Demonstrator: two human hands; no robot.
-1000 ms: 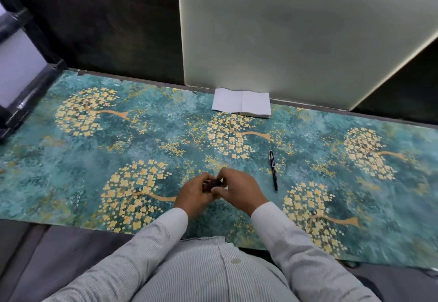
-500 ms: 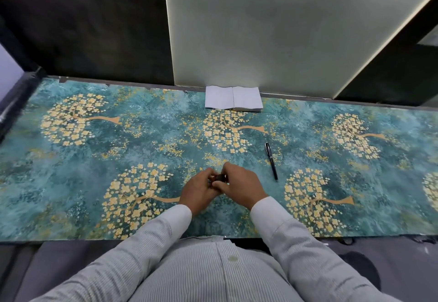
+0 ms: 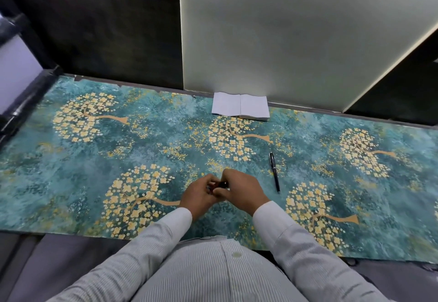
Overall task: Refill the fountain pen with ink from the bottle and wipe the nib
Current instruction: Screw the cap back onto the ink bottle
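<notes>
A small dark object, most likely the ink bottle [image 3: 221,185], sits between my two hands just above the table's near middle; only a sliver of it shows. My left hand [image 3: 198,196] curls round its left side and my right hand [image 3: 241,189] grips it from the right and above, fingers bent over the top. A black fountain pen [image 3: 274,172] with a silver clip lies capped on the table to the right of my right hand, apart from it. Whether the bottle's cap is on is hidden by my fingers.
The table wears a teal cloth [image 3: 71,173] with golden trees. A folded white tissue stack [image 3: 240,109] rests at the back against a pale upright panel [image 3: 284,36]. A dark ledge [image 3: 26,102] borders the left end. The table's front edge runs just before my body.
Both hands stay together on the dark object with only small finger shifts. The head camera has swung, so the scene shifts in the frame. The pen lies where it was.
</notes>
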